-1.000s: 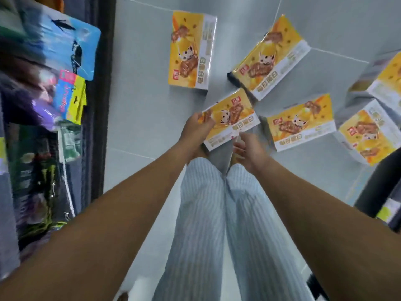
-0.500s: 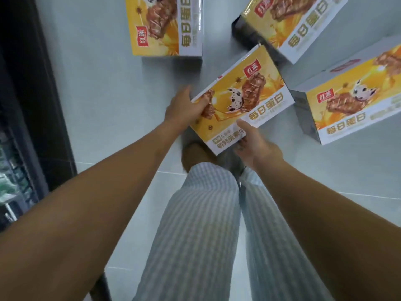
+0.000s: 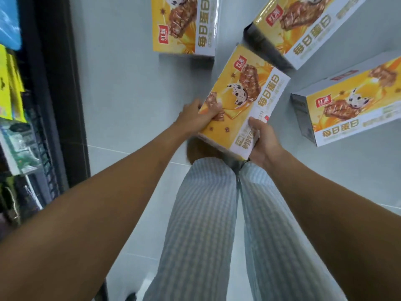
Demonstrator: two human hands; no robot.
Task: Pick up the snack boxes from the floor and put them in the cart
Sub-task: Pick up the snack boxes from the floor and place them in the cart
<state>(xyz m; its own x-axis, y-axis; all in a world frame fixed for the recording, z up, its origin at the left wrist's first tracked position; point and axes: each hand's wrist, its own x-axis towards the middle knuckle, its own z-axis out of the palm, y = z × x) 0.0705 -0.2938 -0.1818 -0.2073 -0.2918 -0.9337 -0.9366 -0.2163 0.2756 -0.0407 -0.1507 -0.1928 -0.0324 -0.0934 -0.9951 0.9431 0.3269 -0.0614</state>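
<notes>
Centre frame: my left grip (image 3: 195, 116) and right grip (image 3: 265, 141) clasp the near end of 1 yellow snack box (image 3: 249, 94). 3 more boxes (image 3: 186, 25) lie on the floor (image 3: 119, 83), upper right. I'd keep both thumbs on top, lifting level; no cart shows.

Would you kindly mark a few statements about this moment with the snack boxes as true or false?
1. The left hand and the right hand both grip one snack box. True.
2. Three other boxes lie on the floor. True.
3. The shelf of goods stands on the person's right. False: it is on the left.
4. The trousers are plain black. False: they are pale and striped.
5. The gripped box is blue. False: it is yellow with a white edge.
</notes>
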